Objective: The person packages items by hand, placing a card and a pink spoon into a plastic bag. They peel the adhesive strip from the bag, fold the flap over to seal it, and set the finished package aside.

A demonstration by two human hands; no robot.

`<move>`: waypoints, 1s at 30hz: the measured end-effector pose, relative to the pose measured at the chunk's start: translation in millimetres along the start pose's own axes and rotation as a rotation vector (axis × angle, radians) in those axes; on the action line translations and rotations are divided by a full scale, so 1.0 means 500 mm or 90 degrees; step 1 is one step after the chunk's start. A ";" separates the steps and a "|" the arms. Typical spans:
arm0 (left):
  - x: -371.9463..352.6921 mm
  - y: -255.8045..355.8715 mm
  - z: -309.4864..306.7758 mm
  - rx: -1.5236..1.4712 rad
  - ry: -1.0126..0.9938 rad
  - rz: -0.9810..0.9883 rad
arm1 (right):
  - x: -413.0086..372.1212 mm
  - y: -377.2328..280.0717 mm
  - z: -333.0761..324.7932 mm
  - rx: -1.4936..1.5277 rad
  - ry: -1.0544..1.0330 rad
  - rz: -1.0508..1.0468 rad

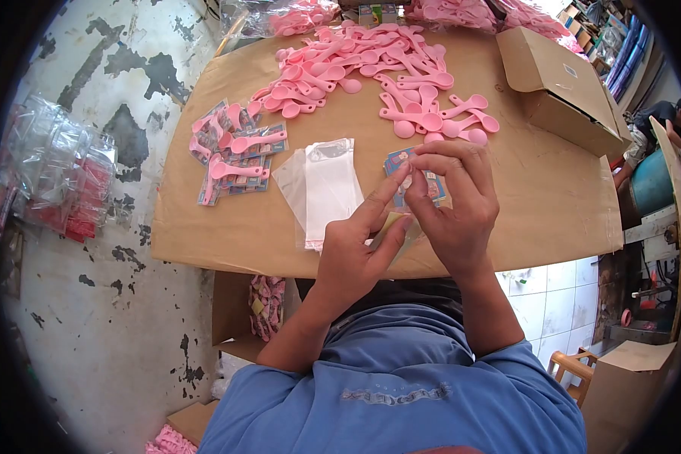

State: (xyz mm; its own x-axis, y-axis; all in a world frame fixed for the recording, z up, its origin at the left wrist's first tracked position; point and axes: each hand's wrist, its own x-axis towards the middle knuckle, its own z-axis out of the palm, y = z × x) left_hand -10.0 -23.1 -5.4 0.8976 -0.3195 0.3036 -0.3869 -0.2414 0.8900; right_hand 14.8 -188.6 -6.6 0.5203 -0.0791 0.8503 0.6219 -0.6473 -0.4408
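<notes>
My left hand (359,246) is closed, thumb and fingers on a small clear plastic bag (410,236) with a pale yellow piece showing at its edge. My right hand (461,200) pinches with thumb and index finger at the bag's upper end, close to my left fingertip. What lies between those fingertips is too small to make out. Partly hidden behind the hands is a stack of blue printed cards (396,160). Left of them, flat clear bags (331,193) with a white strip lie in a pile.
Loose pink measuring spoons (303,79) are heaped across the far table. Bagged spoons with cards (238,155) lie at the left. An open cardboard box (567,94) stands at the right. Another person (662,125) is at the far right. Clear packaging (60,166) lies on the left.
</notes>
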 end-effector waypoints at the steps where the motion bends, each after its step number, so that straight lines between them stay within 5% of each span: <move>1: -0.001 -0.002 -0.001 0.001 -0.012 -0.008 | -0.001 0.000 -0.001 0.018 0.008 0.037; 5: -0.004 -0.018 -0.008 -0.043 -0.039 -0.056 | 0.000 0.024 -0.009 0.174 0.076 0.163; 9: -0.001 -0.005 -0.007 -0.321 0.003 -0.138 | 0.026 0.046 -0.041 0.503 0.232 0.319; 12: 0.003 -0.002 -0.018 -0.380 0.028 -0.185 | 0.022 0.080 -0.082 0.617 0.310 0.318; 15: 0.008 -0.010 -0.016 -0.398 0.046 -0.183 | 0.007 0.098 -0.115 0.768 0.089 0.297; 18: 0.015 -0.022 -0.015 -0.415 0.046 -0.120 | -0.026 0.085 -0.110 0.693 -0.117 0.385; 21: 0.019 -0.026 0.002 -0.442 0.106 -0.088 | -0.025 0.012 -0.061 0.500 -0.201 0.441; 30: 0.017 -0.036 -0.032 -0.386 0.066 -0.072 | -0.032 0.013 -0.040 0.578 -0.225 0.487</move>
State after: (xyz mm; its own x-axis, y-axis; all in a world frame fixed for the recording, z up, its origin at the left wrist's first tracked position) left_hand 7.7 -6.9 -13.4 0.9537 -0.2238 0.2011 -0.1277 0.3042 0.9440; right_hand -1.2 -206.6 -17.5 0.9697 0.0953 0.2248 0.1958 0.2462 -0.9492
